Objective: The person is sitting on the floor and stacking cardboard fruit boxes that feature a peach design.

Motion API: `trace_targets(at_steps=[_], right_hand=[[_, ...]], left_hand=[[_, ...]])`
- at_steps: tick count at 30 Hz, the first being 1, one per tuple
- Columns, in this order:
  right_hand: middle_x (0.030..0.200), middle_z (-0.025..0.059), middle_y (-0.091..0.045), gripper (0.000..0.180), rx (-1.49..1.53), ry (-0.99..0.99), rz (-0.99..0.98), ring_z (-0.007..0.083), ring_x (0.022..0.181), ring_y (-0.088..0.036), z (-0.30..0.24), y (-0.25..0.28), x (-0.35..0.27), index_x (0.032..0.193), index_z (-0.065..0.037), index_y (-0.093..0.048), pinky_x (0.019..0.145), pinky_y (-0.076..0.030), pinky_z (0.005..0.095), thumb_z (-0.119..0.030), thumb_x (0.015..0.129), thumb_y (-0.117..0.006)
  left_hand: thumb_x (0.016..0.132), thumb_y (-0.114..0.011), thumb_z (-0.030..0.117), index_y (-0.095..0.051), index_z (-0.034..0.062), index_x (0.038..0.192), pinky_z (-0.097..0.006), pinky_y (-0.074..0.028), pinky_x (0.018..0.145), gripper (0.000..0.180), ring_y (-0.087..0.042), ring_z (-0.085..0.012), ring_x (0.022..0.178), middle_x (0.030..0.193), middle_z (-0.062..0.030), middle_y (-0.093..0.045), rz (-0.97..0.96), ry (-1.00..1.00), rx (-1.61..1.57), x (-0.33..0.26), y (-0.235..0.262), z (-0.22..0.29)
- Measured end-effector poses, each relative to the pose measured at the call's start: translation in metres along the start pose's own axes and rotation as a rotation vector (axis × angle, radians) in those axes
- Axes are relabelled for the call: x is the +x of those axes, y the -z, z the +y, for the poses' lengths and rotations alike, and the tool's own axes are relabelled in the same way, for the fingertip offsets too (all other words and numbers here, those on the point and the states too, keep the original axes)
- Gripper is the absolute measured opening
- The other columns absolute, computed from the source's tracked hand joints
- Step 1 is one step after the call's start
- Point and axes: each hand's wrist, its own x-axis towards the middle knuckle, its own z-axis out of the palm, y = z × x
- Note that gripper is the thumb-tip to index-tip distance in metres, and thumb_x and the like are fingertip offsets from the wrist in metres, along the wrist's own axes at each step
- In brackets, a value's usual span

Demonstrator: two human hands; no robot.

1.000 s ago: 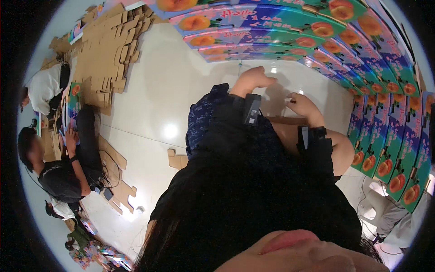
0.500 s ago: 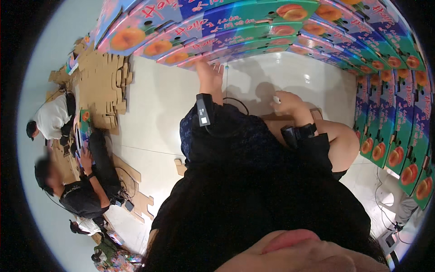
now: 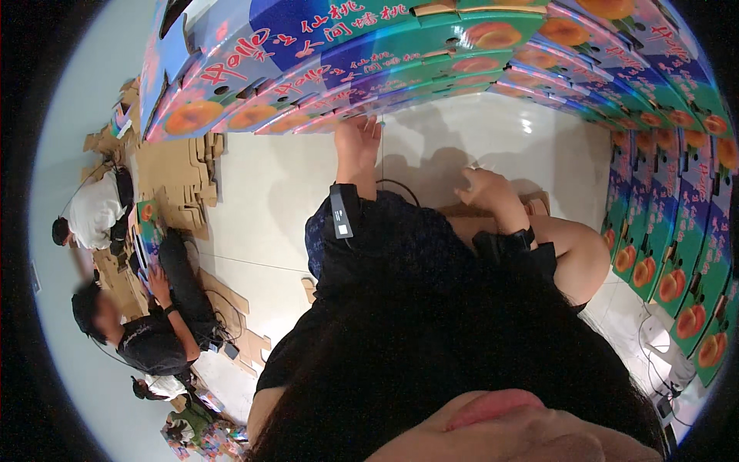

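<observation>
A tall stack of printed fruit boxes (image 3: 323, 73) in pink, blue and green, with peach pictures, rises in front of me. My left hand (image 3: 358, 137) is raised at the stack's near lower edge, fingers apart and partly hidden by the boxes. Whether it touches them I cannot tell. Over my bent knee, my right hand (image 3: 485, 189) hovers with its fingers curved and apart; no box is in it. A small whitish spot shows near its fingertips, too small to make out. Both wrists carry black strapped devices.
More peach boxes (image 3: 670, 254) stand stacked along my right. Flattened brown cardboard (image 3: 175, 173) lies on the pale floor (image 3: 258, 208) to the left. People sit there, one in black (image 3: 154, 339) handling a printed box. Cables (image 3: 650, 331) trail at the lower right.
The view has tilted, so the stack appears lower and larger. My left hand stays beside the boxes. My right hand has turned slightly, its fingers now farther apart.
</observation>
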Motion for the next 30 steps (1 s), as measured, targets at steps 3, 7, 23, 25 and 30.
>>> trace_targets(at_steps=[3,7,23,25,30], right_hand=[[0.103,0.0186,-0.063,0.041,0.012,0.004,0.023,0.0372,0.099,-0.058,-0.002,-0.002,0.0,0.104,-0.005,-0.057,0.083,-0.047,0.0452,-0.037,0.079,-0.063],[0.103,0.0178,-0.063,0.039,-0.011,0.018,0.002,0.0372,0.098,-0.058,-0.004,0.0,-0.001,0.104,-0.005,-0.058,0.083,-0.047,0.0449,-0.036,0.08,-0.063],[0.097,0.0206,-0.063,0.042,-0.04,0.022,-0.113,0.0385,0.095,-0.058,0.004,-0.004,0.005,0.103,-0.004,-0.058,0.081,-0.046,0.0437,-0.037,0.078,-0.063],[0.097,0.0201,-0.063,0.043,-0.051,0.012,-0.076,0.0383,0.095,-0.059,0.006,-0.004,0.004,0.105,-0.004,-0.058,0.081,-0.046,0.0433,-0.037,0.079,-0.062],[0.1,0.0194,-0.063,0.047,-0.09,0.049,-0.018,0.0376,0.096,-0.059,0.001,-0.006,0.002,0.11,-0.004,-0.057,0.082,-0.046,0.0425,-0.039,0.079,-0.061]], left_hand=[[0.087,-0.051,0.012,-0.052,0.006,0.094,-0.037,-0.047,0.074,0.01,-0.056,-0.0246,0.081,0.089,-0.0084,-0.052,-0.077,-0.05,0.009,0.001,0.004,0.0],[0.086,-0.052,0.012,-0.052,0.0075,0.091,-0.037,-0.048,0.073,0.007,-0.056,-0.0241,0.08,0.084,-0.008,-0.054,-0.022,-0.029,-0.031,-0.013,-0.003,0.003],[0.089,-0.047,0.013,-0.05,0.0015,0.108,-0.041,-0.044,0.093,0.023,-0.049,-0.0294,0.105,0.114,-0.0142,-0.05,-0.25,0.14,-0.135,-0.005,-0.002,0.013],[0.092,-0.044,0.018,-0.048,-0.0052,0.112,-0.044,-0.046,0.094,0.031,-0.049,-0.0334,0.112,0.12,-0.0187,-0.046,-0.268,0.172,-0.081,-0.007,-0.008,0.013],[0.083,-0.05,0.012,-0.046,-0.0069,0.108,-0.048,-0.041,0.101,0.031,-0.042,-0.0411,0.124,0.128,-0.0255,-0.043,-0.361,0.209,-0.185,-0.004,-0.002,0.012]])
